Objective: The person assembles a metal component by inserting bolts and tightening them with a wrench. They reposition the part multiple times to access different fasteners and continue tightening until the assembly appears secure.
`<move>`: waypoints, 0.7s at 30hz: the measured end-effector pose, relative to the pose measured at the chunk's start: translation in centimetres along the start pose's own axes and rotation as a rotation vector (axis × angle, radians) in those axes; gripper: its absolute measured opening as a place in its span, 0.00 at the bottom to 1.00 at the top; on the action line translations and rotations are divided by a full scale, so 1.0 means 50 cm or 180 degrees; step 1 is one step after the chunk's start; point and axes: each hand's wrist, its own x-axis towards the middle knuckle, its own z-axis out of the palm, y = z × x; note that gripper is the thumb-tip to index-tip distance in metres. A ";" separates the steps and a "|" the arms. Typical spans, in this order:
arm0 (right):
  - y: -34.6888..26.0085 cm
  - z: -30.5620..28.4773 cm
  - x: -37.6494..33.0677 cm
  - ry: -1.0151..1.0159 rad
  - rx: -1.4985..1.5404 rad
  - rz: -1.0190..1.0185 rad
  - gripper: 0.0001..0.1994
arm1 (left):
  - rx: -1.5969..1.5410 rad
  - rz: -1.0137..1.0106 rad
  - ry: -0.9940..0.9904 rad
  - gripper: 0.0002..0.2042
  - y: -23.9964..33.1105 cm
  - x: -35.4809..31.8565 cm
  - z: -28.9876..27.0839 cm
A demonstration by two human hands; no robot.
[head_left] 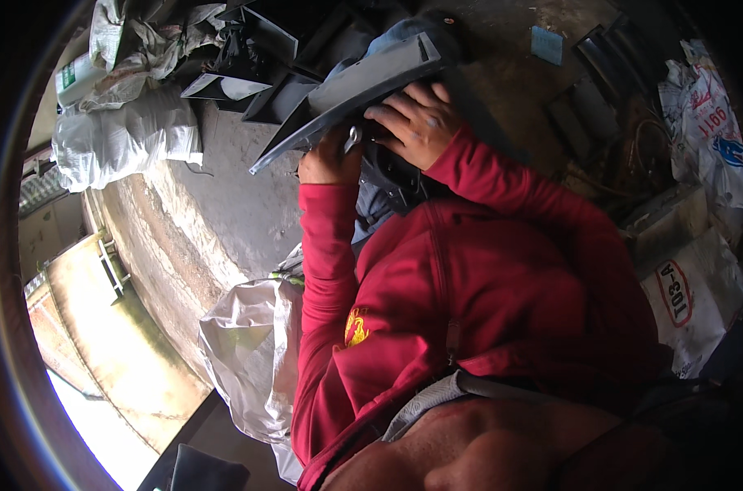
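Observation:
A dark grey, tray-like part (363, 86) with raised edges lies tilted across my lap. My left hand (329, 160) is closed at its lower edge, with some fingers hidden beneath the part. A short shiny metal tool with a rounded end (352, 139) pokes out of that hand; its other end is out of sight. My right hand (420, 123) grips the near edge of the same part, its fingers bent over the rim and the thumb side in shadow.
More dark angular parts (277, 90) are piled beyond the left end. White sacks (130, 135) lie at far left, and a white plastic bag (253, 352) stands by my left elbow. A blue square (546, 45) is on the floor; printed sacks (698, 295) are at right.

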 end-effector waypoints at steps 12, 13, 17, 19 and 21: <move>-0.005 -0.005 0.006 -0.0133 -0.0109 -0.0007 0.18 | -0.1144 0.0024 0.0086 0.14 0.007 -0.027 0.010; -0.006 -0.006 0.006 -0.0165 -0.0102 0.0009 0.18 | -0.1143 0.0049 0.0105 0.14 0.008 -0.030 0.011; -0.008 -0.008 0.005 -0.0208 -0.0117 0.0048 0.19 | -0.0915 0.0186 0.0170 0.16 0.007 -0.041 0.016; -0.008 -0.009 0.005 -0.0211 -0.0115 0.0062 0.19 | -0.0946 0.0421 0.0256 0.18 -0.001 -0.041 0.021; -0.008 -0.010 0.004 -0.0234 -0.0084 0.0087 0.19 | -0.0935 0.0551 0.0199 0.19 -0.009 -0.041 0.023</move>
